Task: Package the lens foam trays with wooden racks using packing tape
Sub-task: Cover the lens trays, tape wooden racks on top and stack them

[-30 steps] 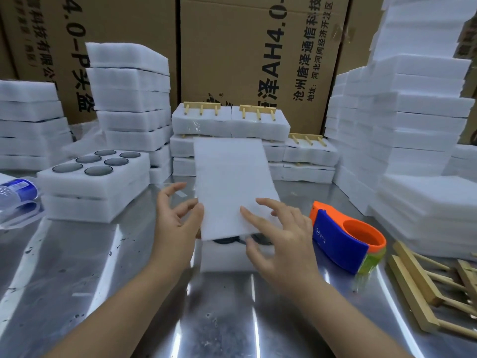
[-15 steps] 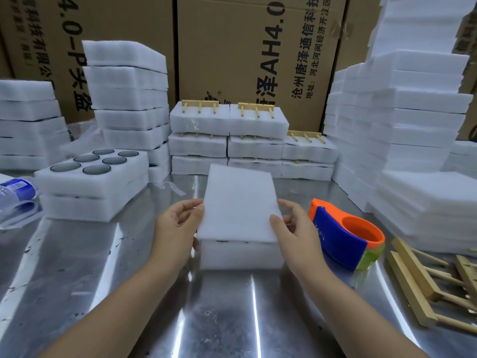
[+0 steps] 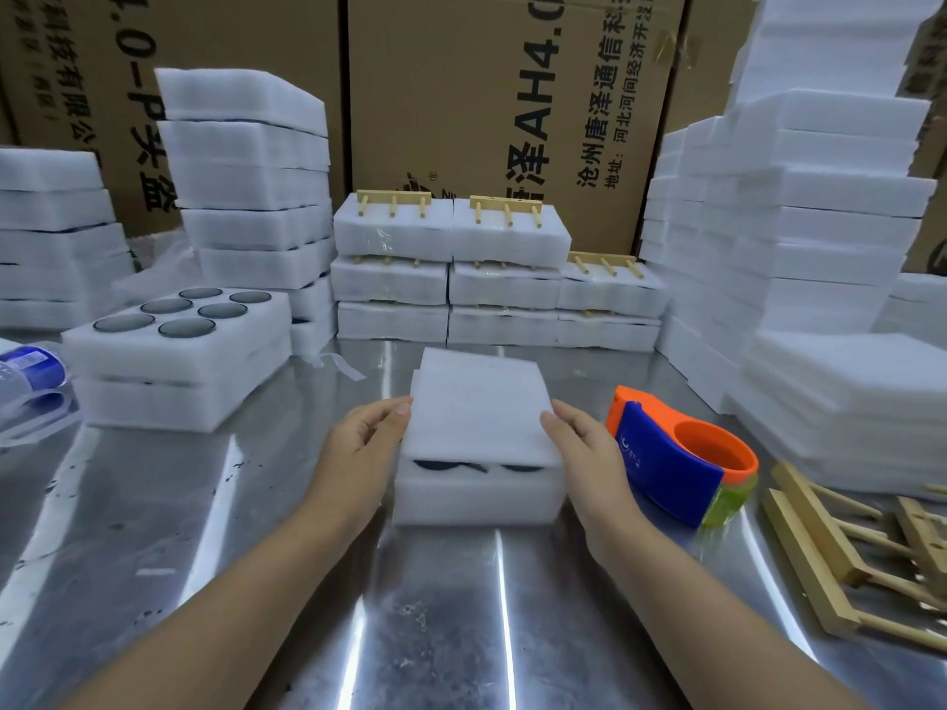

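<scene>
Foam sheet (image 3: 479,407) sits tilted over the lens tray (image 3: 476,491), left hand (image 3: 358,448) and right hand (image 3: 584,453) gripping its side edges; tape dispenser (image 3: 676,453) lies just right of the tray on the worktop (image 3: 425,607).

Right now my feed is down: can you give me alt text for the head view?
Left hand and right hand hold a thin foam sheet by its side edges over a lens foam tray on a steel table, dark lenses showing in the gap. A tape dispenser and loose wooden racks lie right.
</scene>
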